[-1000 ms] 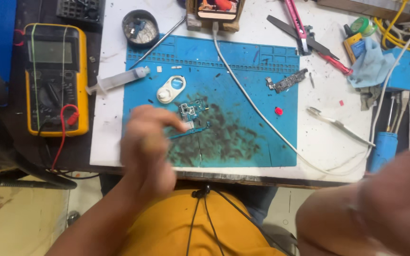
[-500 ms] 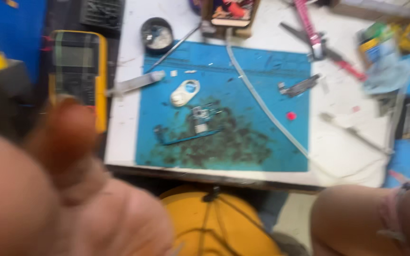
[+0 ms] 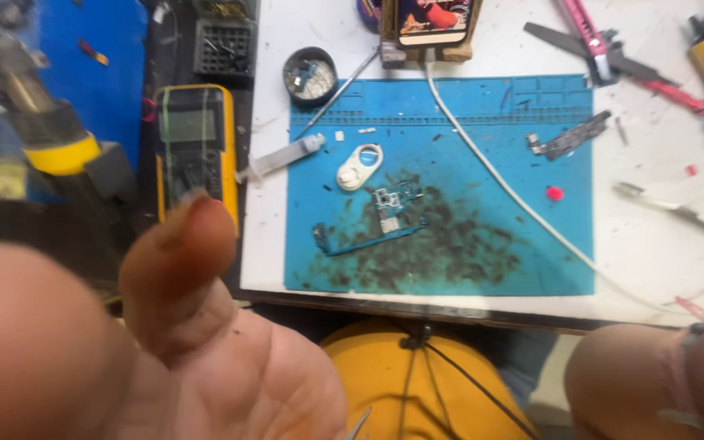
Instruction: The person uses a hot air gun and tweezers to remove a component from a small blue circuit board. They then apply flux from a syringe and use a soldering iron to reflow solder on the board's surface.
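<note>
White bench top (image 3: 662,244) carries a blue work mat (image 3: 482,163), stained dark across its near half. On that stain lies a small circuit board (image 3: 387,210), with a white oval plastic part (image 3: 359,166) just beyond it and a syringe (image 3: 280,159) at the mat's left edge. A white cable (image 3: 490,171) crosses the mat diagonally. Off the bench's left side sits a yellow multimeter (image 3: 193,147). Your left hand (image 3: 148,350) is raised close to the camera, palm open, thumb up, gripping nothing you can see, well apart from the board. Your right hand (image 3: 670,383) shows only at the frame's lower right corner; I cannot tell how open it is.
</note>
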